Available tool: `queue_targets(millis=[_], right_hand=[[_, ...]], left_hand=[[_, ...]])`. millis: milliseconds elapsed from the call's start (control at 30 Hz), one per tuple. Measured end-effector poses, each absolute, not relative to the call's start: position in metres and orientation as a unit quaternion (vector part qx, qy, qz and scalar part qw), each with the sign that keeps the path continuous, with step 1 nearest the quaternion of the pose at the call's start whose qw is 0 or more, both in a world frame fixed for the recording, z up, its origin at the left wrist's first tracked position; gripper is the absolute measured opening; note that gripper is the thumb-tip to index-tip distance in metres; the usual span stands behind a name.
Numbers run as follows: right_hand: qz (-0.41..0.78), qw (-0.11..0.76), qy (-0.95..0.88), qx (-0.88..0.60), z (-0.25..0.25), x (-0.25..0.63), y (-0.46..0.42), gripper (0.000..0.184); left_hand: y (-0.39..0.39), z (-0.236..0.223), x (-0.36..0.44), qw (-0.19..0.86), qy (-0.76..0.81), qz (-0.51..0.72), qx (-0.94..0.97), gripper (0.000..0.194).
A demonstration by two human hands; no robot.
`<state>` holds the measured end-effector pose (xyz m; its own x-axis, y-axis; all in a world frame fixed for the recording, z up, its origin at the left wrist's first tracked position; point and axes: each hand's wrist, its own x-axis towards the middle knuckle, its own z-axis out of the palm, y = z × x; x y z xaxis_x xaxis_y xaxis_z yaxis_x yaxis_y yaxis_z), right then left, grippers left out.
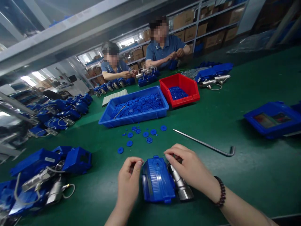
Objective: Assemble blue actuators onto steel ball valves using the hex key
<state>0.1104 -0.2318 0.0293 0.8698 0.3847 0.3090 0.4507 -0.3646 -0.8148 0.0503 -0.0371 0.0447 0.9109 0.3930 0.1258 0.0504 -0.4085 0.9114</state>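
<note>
The blue housing (158, 183) sits on the green surface (235, 110) between the two hands, with a metal fitting (181, 184) along its right side. The shell looks like stiff, smooth moulded plastic, perhaps a little slippery; the fitting looks like solid metal and probably makes that side heavier. A hold across the broad sides of the shell, with support under the fitting, should suit it best; the clear-looking window at its left edge may scratch or crack. The left hand (128, 180) is beside that edge, its thumb and fingers curled close together; the right hand (192, 164) is over the fitting's upper end, its fingertips drawn in. Whether either grip has hold of anything cannot be told. A pale label (50, 159) marks a blue unit (35, 161) at the left, its print too small to read; no brand is legible.
</note>
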Motion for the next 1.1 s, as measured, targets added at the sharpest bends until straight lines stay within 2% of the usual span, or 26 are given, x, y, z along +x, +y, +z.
queue_targets(millis=[133,333,633,867,1100], right_hand=[[-0.008,0.497,-0.26,-0.828,0.031,0.105,-0.233,0.022],[-0.042,0.448,-0.273,-0.85,0.034,0.098,-0.236,0.023],[-0.115,0.426,-0.319,-0.839,0.034,0.099,-0.244,0.023],[-0.09,0.433,-0.325,-0.836,0.031,0.101,-0.241,0.021],[-0.087,0.425,-0.306,-0.848,0.034,0.098,-0.237,0.029]], left_hand=[[-0.027,0.027,0.052,0.553,0.199,0.17,0.791,0.04],[-0.006,0.008,0.055,0.593,0.29,0.158,0.734,0.055],[-0.006,0.018,0.048,0.62,0.334,0.157,0.692,0.05],[-0.005,0.019,0.048,0.619,0.336,0.163,0.691,0.05],[-0.001,0.013,0.043,0.609,0.322,0.161,0.707,0.047]])
